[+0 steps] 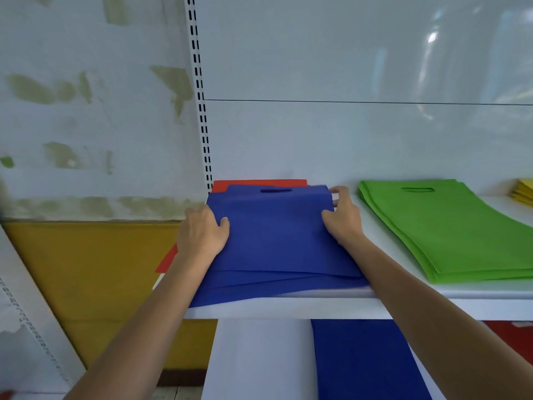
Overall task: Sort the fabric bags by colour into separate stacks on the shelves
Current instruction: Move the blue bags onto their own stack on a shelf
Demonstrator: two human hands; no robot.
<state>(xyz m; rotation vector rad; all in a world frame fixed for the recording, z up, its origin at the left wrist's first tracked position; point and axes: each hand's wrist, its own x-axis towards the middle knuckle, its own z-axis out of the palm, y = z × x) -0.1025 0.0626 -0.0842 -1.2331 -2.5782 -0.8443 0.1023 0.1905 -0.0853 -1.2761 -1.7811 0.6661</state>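
L hand (202, 232) at 9 o'clock & R hand (343, 217) at 3 o'clock pinch side edges of flat blue non-woven fabric bag stack (277, 243), thumbs on top, on white metal shelf (432, 308). Prob. light, floppy, layers slide, so hold both sides. Flat green fabric bag stack (450, 226) lies at 3 o'clock.

Left pile (277, 241) on shelf (346, 308), middle pile (450, 226) to its right

the white shelf (432, 308) carried a red bag (259, 183) at its left end, with the blue stack (277, 243) on top of it, hanging slightly over the front lip. beside that lay a green stack (450, 226), then a yellow stack (523, 192) at the right edge. the lower shelf (259, 356) held blue fabric (360, 359) and, further right, red fabric (507, 333).
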